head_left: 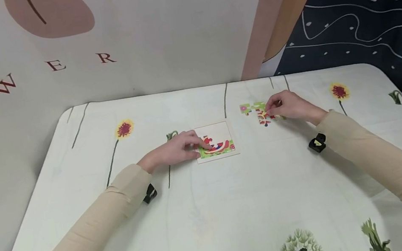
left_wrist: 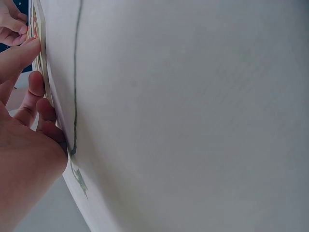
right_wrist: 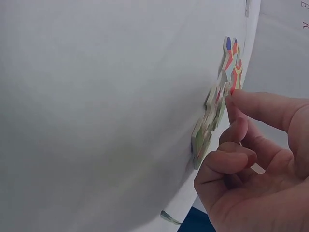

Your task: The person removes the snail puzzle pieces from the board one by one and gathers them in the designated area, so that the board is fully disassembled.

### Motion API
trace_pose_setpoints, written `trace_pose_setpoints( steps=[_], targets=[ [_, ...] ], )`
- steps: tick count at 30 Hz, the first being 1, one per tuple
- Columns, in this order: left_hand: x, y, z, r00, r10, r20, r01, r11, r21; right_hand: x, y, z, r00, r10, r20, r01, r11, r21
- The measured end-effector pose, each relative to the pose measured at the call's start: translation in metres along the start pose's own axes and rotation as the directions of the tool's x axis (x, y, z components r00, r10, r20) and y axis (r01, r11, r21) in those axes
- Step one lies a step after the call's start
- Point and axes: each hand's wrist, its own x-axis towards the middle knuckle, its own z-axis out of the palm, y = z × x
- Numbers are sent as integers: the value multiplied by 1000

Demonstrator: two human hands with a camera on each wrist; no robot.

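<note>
likely picking | left hand apart, on board | right hand at pieces right of board, can't tell grip | needs aligning

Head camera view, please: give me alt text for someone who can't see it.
A beige-sleeved person's left hand touches a pale rectangular jigsaw board, its lower part filled with red and green picture. To the right of the board, the right hand touches loose multicoloured puzzle pieces, all on a white flower-patterned tablecloth.
</note>
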Motion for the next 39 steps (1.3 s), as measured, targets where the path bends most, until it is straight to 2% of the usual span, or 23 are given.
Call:
trace_pose_setpoints(
  steps=[8,22,31,39],
  targets=[
    [-1,2,0,1000,10,0,-10,1000,-2,2,-1,2,1000,9,-3,-9,1000,-17],
    [-1,3,2,1000,-19,-7,19,1000,11,2,0,3,1000,-6,-20,5,999,-33],
    [-3,5,6,999,10,-51,-6,998,67,-3,-3,2,998,-24,-63,23,1000,-18],
    [-5,7,11,995,43,-94,-34,995,93,-2,-9,9,994,-93,-52,93,996,4]
  ],
)
